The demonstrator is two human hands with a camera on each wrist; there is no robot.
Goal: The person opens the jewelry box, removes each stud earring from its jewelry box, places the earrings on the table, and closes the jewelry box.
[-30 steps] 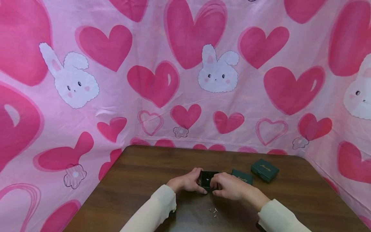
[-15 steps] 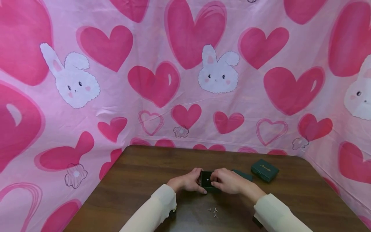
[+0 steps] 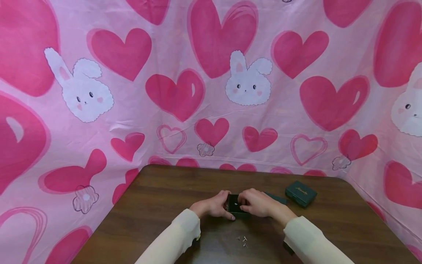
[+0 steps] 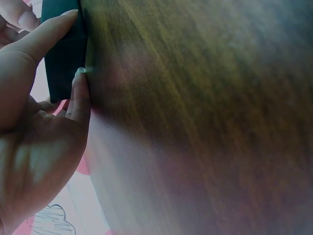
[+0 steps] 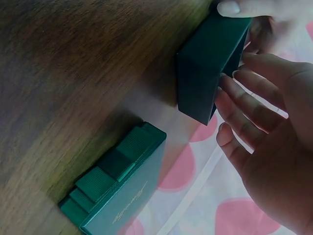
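A small dark green jewelry box [image 3: 233, 208] stands uncovered on the wooden table, its black insert facing up with a tiny silvery piece [image 3: 235, 204] on it. My left hand [image 3: 215, 206] grips the box's left side; in the left wrist view the thumb lies along the green wall [image 4: 66, 66]. My right hand [image 3: 258, 202] has its bent fingertips at the box's opening. In the right wrist view those fingers [image 5: 244, 105] reach over the rim; whether they pinch anything is hidden. Several small metal stud earrings [image 3: 245, 239] lie on the table nearer to me.
Partly behind my right hand lies a green lid [image 3: 277, 198]. A green box with gold lettering [image 3: 301, 193] sits farther right on the wooden table [image 3: 184, 183]. The right wrist view shows a lettered green piece with a ribbon bow [image 5: 117, 164]. Pink heart-patterned cloth [image 3: 211, 106] hangs behind.
My right hand has shifted slightly up and left over the box, covering more of the lid behind it. My left hand and the studs stay where they were.
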